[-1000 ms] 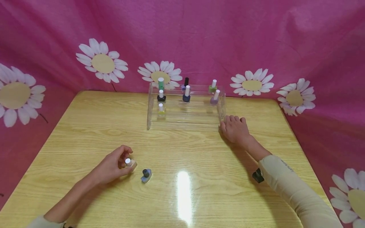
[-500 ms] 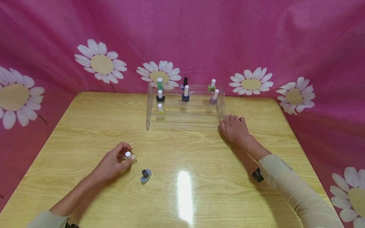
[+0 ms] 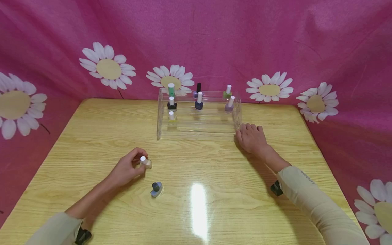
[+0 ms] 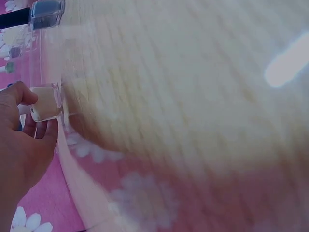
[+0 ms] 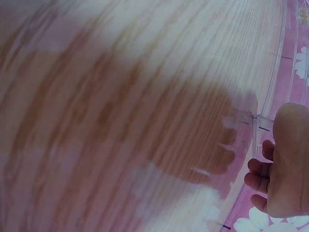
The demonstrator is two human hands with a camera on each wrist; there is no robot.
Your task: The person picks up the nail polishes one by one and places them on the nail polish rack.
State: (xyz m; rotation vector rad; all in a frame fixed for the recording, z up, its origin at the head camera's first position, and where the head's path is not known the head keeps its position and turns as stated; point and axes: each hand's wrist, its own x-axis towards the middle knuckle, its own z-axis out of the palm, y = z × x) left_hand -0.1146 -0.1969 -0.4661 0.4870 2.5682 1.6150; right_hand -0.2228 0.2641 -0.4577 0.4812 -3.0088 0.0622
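My left hand [image 3: 127,168] pinches a cream nail polish bottle [image 3: 148,164] by its white-capped end, left of the table's middle. In the left wrist view the cream bottle [image 4: 45,104] lies tilted between thumb and fingers, close over the tabletop. A grey-blue nail polish bottle [image 3: 157,190] with a dark cap lies on the table nearer to me. My right hand [image 3: 252,139] holds the front right corner of a clear tiered display rack [image 3: 196,136]. In the right wrist view its curled fingers [image 5: 258,182] show beside the rack's edge; part of the grip is hidden.
Several polish bottles stand on the rack: a green one [image 3: 171,90], a black one [image 3: 172,104], a yellow one [image 3: 172,119], a navy one [image 3: 199,104] and a lilac one [image 3: 229,107] among them. A pink daisy curtain [image 3: 214,44] hangs behind the wooden table [image 3: 101,136].
My left hand has moved forward and slightly right with the cream nail polish bottle, away from the grey-blue one. My right hand has stayed at the rack's corner.
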